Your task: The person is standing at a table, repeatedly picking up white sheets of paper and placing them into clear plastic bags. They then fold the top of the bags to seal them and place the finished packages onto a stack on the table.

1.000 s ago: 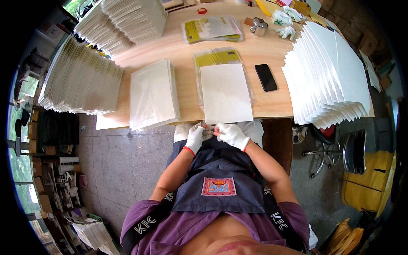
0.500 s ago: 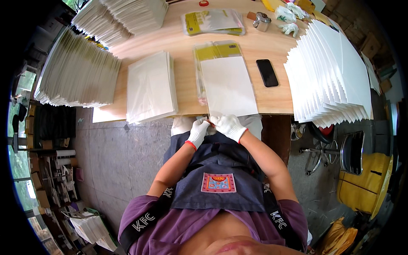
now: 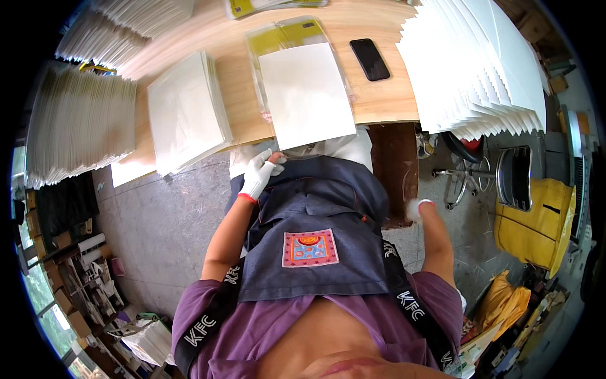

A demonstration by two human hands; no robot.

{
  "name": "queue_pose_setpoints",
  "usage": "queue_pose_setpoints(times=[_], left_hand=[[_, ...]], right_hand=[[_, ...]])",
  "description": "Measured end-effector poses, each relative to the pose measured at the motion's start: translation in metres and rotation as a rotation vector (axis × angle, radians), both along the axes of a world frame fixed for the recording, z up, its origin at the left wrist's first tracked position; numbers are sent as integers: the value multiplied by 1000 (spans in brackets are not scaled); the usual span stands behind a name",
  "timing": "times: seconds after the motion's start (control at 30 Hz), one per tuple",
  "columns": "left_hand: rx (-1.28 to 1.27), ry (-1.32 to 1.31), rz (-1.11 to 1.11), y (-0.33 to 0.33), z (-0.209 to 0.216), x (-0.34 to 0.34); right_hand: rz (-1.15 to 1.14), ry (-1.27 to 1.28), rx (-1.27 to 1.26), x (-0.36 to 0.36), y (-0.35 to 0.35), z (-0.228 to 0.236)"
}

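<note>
My left hand (image 3: 257, 175), in a white glove with a red cuff and bare fingertips showing, is at the table's front edge. Its fingers are drawn together close to the lower left corner of a white sheet (image 3: 306, 95); whatever they pinch is too small to make out. That sheet lies on a clear plastic bag with a yellow-green top (image 3: 281, 36) and overhangs the table edge. Out to the right, below table height, my right hand (image 3: 418, 210) is smeared by motion. Its glove is white, and its fingers cannot be read.
A stack of clear-sleeved white sheets (image 3: 186, 110) lies left of the bag. Taller stacks (image 3: 82, 120) rise at the far left. Right of the sheet are a black phone (image 3: 370, 60) and a fanned white stack (image 3: 473, 69). A wheeled chair (image 3: 512, 177) stands on the floor at right.
My hands have parted: the right one has swung away to the right and back toward me, while the left stays near the table edge. The view has shifted, so the table sits higher in it.
</note>
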State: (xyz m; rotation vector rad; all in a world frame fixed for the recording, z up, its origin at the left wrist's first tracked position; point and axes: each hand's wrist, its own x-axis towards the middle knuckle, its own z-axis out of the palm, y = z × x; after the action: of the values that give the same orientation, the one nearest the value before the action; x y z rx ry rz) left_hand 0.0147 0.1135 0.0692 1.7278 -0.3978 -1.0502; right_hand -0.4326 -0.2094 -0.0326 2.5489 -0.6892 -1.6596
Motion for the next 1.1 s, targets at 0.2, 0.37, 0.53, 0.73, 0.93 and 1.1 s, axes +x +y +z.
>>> queue_pose_setpoints(times=[0.2, 0.37, 0.53, 0.73, 0.93, 1.1], left_hand=[[-97, -1359, -109, 10, -9, 1], [-226, -1180, -261, -16, -20, 9], [-250, -1232, -129, -9, -16, 8], [-349, -92, 508, -11, -42, -11], [-441, 337, 485, -6, 8, 2], [-374, -258, 487, 50, 100, 35]], right_hand=[[-379, -906, -130, 150, 49, 109], [201, -1283, 74, 247, 68, 147], [98, -1551, 53, 259, 45, 89], [-852, -1544, 178, 267, 72, 74], [-1394, -1308, 927, 270, 83, 76], [-1357, -1127, 1212, 334, 122, 97]])
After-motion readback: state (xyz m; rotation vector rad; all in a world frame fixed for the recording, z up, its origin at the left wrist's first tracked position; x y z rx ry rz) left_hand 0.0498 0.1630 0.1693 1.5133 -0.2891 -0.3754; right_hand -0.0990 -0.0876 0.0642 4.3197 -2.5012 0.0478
